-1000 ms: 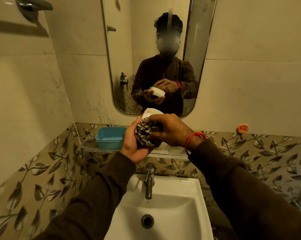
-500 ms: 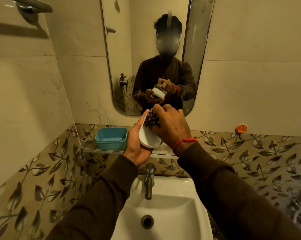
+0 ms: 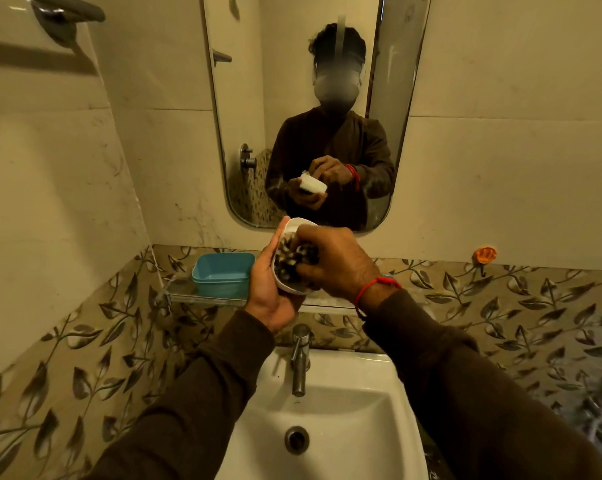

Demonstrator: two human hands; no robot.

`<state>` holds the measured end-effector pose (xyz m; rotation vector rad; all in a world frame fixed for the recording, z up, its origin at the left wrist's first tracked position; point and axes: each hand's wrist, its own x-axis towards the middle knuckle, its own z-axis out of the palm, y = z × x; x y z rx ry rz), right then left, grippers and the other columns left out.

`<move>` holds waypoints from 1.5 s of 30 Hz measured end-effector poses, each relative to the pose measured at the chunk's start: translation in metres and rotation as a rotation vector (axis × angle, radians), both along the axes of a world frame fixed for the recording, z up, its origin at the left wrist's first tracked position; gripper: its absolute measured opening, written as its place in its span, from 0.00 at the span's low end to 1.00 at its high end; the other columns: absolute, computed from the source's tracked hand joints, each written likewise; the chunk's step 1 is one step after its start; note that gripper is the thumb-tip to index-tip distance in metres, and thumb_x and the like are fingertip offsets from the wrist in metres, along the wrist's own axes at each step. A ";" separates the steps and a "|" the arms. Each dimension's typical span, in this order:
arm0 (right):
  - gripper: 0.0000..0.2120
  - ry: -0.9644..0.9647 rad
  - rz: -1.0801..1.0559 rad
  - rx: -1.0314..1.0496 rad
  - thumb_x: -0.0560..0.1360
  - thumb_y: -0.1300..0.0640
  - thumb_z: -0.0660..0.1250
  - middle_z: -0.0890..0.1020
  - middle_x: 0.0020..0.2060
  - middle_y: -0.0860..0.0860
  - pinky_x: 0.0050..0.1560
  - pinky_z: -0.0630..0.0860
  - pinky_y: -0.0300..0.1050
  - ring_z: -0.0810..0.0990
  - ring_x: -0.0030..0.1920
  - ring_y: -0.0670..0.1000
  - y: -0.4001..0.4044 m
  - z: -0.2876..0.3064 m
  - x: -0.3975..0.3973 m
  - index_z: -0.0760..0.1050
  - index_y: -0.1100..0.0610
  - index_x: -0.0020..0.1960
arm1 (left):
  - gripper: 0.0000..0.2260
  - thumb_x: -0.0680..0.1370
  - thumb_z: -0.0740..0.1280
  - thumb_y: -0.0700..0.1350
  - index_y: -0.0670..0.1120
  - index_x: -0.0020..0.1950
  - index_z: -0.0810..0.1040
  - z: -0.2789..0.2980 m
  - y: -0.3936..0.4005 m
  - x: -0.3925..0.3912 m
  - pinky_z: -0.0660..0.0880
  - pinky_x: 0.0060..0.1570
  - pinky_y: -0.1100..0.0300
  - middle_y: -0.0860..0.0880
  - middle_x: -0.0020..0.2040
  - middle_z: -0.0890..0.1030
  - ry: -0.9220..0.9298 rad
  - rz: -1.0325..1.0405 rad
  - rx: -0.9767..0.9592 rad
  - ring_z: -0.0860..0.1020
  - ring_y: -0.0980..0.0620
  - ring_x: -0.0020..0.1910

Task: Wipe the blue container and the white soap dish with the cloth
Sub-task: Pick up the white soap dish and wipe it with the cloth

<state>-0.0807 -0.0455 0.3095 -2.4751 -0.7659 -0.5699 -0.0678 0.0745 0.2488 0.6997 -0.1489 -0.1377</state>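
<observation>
Beige tiled walls (image 3: 500, 168), mirror (image 3: 292, 81), white basin (image 3: 344, 427)

Dish (image 3: 292, 288) smooth white plastic; cloth (image 3: 294, 259) patterned woven fabric; container (image 3: 221, 273) matt blue plastic; tap (image 3: 299, 358) brushed metal; sink (image 3: 344, 410) glossy ceramic.

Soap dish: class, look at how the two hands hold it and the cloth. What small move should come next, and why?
Probably rub the cloth round the inside of the soap dish a little more. The left hand cups the dish over the sink, and the right hand presses the bunched cloth into it, so wiping looks under way. The blue container sits on the shelf, not in hand.
</observation>
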 end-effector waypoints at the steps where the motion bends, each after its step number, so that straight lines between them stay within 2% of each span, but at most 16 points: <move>1: 0.13 -0.047 -0.050 0.063 0.70 0.60 0.73 0.82 0.49 0.54 0.50 0.76 0.44 0.80 0.51 0.54 -0.003 0.002 0.006 0.77 0.56 0.53 | 0.20 0.84 0.56 0.56 0.49 0.71 0.75 0.002 -0.004 -0.002 0.81 0.52 0.49 0.40 0.63 0.82 0.014 -0.021 0.012 0.82 0.43 0.59; 4: 0.11 -0.163 -0.147 0.198 0.70 0.61 0.73 0.83 0.47 0.54 0.52 0.78 0.55 0.81 0.48 0.56 -0.004 0.001 0.016 0.77 0.57 0.51 | 0.20 0.84 0.54 0.55 0.47 0.63 0.79 0.007 -0.012 -0.002 0.81 0.45 0.53 0.44 0.54 0.85 0.007 -0.055 0.054 0.84 0.47 0.49; 8: 0.11 -0.060 0.032 0.166 0.69 0.62 0.74 0.82 0.45 0.52 0.46 0.77 0.41 0.79 0.45 0.48 -0.008 -0.005 0.006 0.77 0.57 0.49 | 0.21 0.83 0.56 0.55 0.43 0.66 0.78 0.010 -0.006 -0.001 0.80 0.55 0.49 0.40 0.60 0.83 0.036 -0.080 0.006 0.83 0.45 0.56; 10: 0.11 -0.062 0.018 0.088 0.70 0.62 0.73 0.83 0.48 0.53 0.48 0.78 0.42 0.79 0.47 0.49 -0.011 -0.002 0.008 0.77 0.57 0.51 | 0.20 0.84 0.55 0.55 0.44 0.66 0.79 0.003 -0.008 0.001 0.77 0.58 0.48 0.41 0.59 0.83 0.045 -0.097 0.018 0.82 0.44 0.56; 14: 0.11 -0.230 -0.152 0.065 0.70 0.60 0.71 0.82 0.47 0.55 0.51 0.74 0.53 0.79 0.47 0.57 -0.006 0.001 0.016 0.75 0.57 0.51 | 0.20 0.84 0.54 0.54 0.46 0.59 0.81 0.007 -0.015 0.006 0.81 0.47 0.52 0.42 0.54 0.85 0.029 -0.085 0.033 0.85 0.46 0.49; 16: 0.11 -0.166 -0.041 0.052 0.69 0.61 0.72 0.82 0.46 0.55 0.47 0.76 0.46 0.79 0.46 0.54 -0.008 0.002 0.015 0.76 0.58 0.50 | 0.20 0.84 0.55 0.54 0.45 0.60 0.81 0.010 -0.012 0.007 0.81 0.50 0.49 0.41 0.56 0.84 0.025 -0.082 0.002 0.85 0.45 0.51; 18: 0.11 -0.066 0.096 -0.001 0.69 0.61 0.74 0.82 0.44 0.52 0.41 0.71 0.28 0.77 0.42 0.48 -0.013 0.006 0.011 0.78 0.58 0.50 | 0.20 0.84 0.55 0.54 0.44 0.60 0.82 0.007 -0.009 0.008 0.81 0.54 0.48 0.41 0.56 0.84 0.034 -0.078 -0.026 0.84 0.45 0.53; 20: 0.11 -0.053 0.140 -0.034 0.68 0.62 0.75 0.81 0.42 0.51 0.38 0.67 0.23 0.74 0.40 0.44 -0.014 0.007 0.010 0.79 0.59 0.49 | 0.20 0.83 0.55 0.54 0.45 0.63 0.80 0.002 -0.009 0.007 0.76 0.61 0.46 0.42 0.58 0.84 0.048 -0.064 -0.026 0.83 0.45 0.55; 22: 0.11 -0.089 0.129 -0.026 0.68 0.63 0.74 0.82 0.44 0.53 0.41 0.69 0.26 0.76 0.42 0.47 -0.014 0.005 0.017 0.79 0.60 0.49 | 0.20 0.83 0.55 0.54 0.45 0.67 0.77 0.001 -0.012 0.006 0.74 0.63 0.46 0.42 0.60 0.83 0.039 -0.049 -0.022 0.82 0.45 0.56; 25: 0.12 -0.151 0.021 -0.017 0.69 0.62 0.73 0.82 0.48 0.56 0.48 0.78 0.48 0.80 0.47 0.56 -0.016 0.006 0.028 0.76 0.58 0.50 | 0.20 0.84 0.53 0.54 0.45 0.65 0.78 0.002 -0.013 0.006 0.82 0.44 0.53 0.42 0.56 0.84 0.009 -0.028 0.053 0.84 0.47 0.49; 26: 0.12 -0.168 -0.015 -0.022 0.69 0.61 0.73 0.81 0.48 0.56 0.48 0.79 0.52 0.80 0.48 0.57 -0.017 0.007 0.029 0.75 0.58 0.51 | 0.20 0.85 0.53 0.54 0.46 0.68 0.77 0.003 -0.013 0.008 0.82 0.43 0.54 0.42 0.59 0.83 -0.001 -0.022 0.069 0.83 0.46 0.51; 28: 0.13 -0.210 -0.055 -0.068 0.70 0.62 0.71 0.81 0.49 0.57 0.48 0.78 0.55 0.79 0.48 0.59 -0.014 0.005 0.029 0.74 0.58 0.54 | 0.21 0.85 0.53 0.54 0.48 0.74 0.72 0.003 -0.010 0.010 0.81 0.52 0.52 0.42 0.67 0.79 -0.038 0.006 0.088 0.81 0.45 0.59; 31: 0.18 -0.260 -0.099 -0.190 0.72 0.64 0.67 0.79 0.49 0.58 0.46 0.76 0.56 0.78 0.46 0.62 -0.006 0.000 0.027 0.70 0.58 0.61 | 0.20 0.85 0.55 0.53 0.52 0.77 0.68 0.005 -0.003 0.013 0.72 0.69 0.45 0.43 0.72 0.75 -0.063 0.057 0.157 0.75 0.44 0.69; 37: 0.20 -0.236 -0.079 -0.343 0.74 0.65 0.64 0.80 0.49 0.59 0.44 0.75 0.55 0.78 0.46 0.64 -0.009 -0.003 0.021 0.66 0.59 0.65 | 0.18 0.84 0.55 0.52 0.58 0.74 0.70 0.002 0.009 0.015 0.79 0.59 0.48 0.46 0.71 0.76 -0.125 0.103 0.318 0.78 0.46 0.66; 42: 0.22 -0.102 0.121 -0.405 0.72 0.59 0.70 0.80 0.49 0.60 0.45 0.75 0.53 0.78 0.47 0.62 -0.003 -0.009 0.011 0.68 0.59 0.64 | 0.19 0.83 0.58 0.54 0.58 0.74 0.71 -0.001 0.012 0.015 0.74 0.65 0.39 0.44 0.73 0.74 -0.119 0.113 0.297 0.77 0.42 0.67; 45: 0.16 0.101 0.178 -0.241 0.71 0.63 0.69 0.79 0.47 0.58 0.41 0.72 0.48 0.76 0.44 0.56 -0.006 -0.004 0.012 0.70 0.58 0.57 | 0.18 0.84 0.58 0.54 0.58 0.74 0.72 0.003 0.012 0.014 0.72 0.67 0.38 0.40 0.70 0.76 -0.097 0.097 0.187 0.77 0.39 0.67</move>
